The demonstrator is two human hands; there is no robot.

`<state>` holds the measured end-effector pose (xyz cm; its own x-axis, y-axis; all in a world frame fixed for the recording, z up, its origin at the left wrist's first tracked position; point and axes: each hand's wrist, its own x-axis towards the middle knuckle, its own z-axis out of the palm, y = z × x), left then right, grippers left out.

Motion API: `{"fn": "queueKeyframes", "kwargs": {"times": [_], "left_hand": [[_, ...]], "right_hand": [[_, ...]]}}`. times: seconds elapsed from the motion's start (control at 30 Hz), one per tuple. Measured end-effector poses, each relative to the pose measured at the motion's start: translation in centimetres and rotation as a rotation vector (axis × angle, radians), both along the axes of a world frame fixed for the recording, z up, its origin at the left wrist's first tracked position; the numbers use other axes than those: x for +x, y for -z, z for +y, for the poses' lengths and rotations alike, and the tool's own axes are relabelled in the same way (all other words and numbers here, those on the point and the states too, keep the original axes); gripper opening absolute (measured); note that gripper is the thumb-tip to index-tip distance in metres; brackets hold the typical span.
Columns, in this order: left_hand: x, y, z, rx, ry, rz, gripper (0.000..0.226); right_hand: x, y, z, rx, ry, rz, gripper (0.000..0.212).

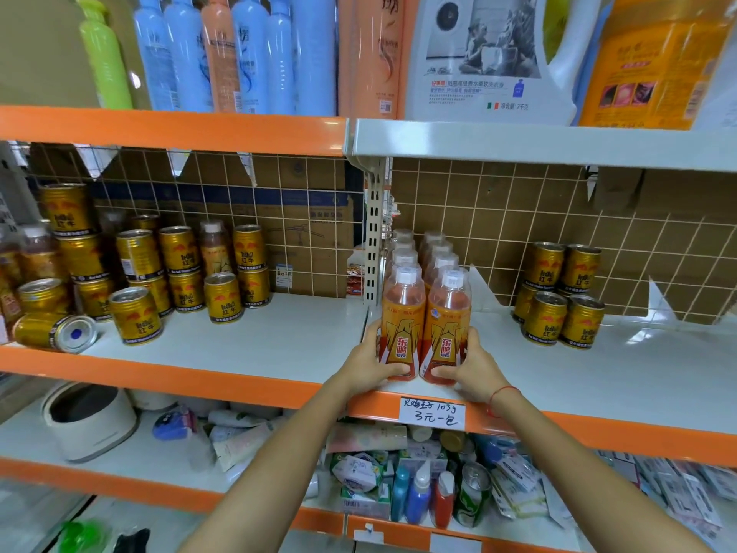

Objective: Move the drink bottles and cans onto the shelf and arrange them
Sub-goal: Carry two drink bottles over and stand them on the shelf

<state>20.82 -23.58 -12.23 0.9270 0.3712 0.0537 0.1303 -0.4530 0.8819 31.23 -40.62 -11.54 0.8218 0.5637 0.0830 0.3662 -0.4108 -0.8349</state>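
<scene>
Two rows of orange drink bottles with white caps stand on the middle shelf (303,333), running back from the front edge. My left hand (369,363) grips the base of the front left bottle (402,313). My right hand (472,367) grips the base of the front right bottle (447,317). Both bottles stand upright side by side, touching. Gold cans (179,269) are stacked at the left of the shelf, and one gold can (56,332) lies on its side near the left front edge. Another stack of gold cans (560,297) stands at the right.
A slotted metal upright (374,249) divides the shelf bays just behind the bottles. A handwritten price tag (432,413) hangs on the orange shelf lip. Tall shampoo and detergent containers (247,53) fill the shelf above. Small goods and a white pot (89,421) sit on the shelf below.
</scene>
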Motion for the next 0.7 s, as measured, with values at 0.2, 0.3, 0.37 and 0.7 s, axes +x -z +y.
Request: {"fn": "queueKeyframes", "kwargs": {"times": [0.2,0.3,0.37,0.7], "left_hand": [[-1.8,-2.9,-0.2,-0.016,-0.044,0.040,0.108],[-3.1,-4.4,0.3,-0.007,-0.085,0.031,0.105],[-4.3,-5.1,0.6,0.014,-0.116,0.033,0.105],[-11.2,-6.3,2.8,0.007,-0.182,0.026,0.104]], "right_hand": [[-0.1,-1.9,0.2,0.182,0.007,0.074,0.092],[-0.7,-3.1,-0.1,0.200,0.003,0.049,0.101],[-1.2,-3.6,-0.2,0.209,0.019,0.045,0.103],[-4.6,-4.1,-0.5,0.065,0.245,-0.216,0.115]]}}
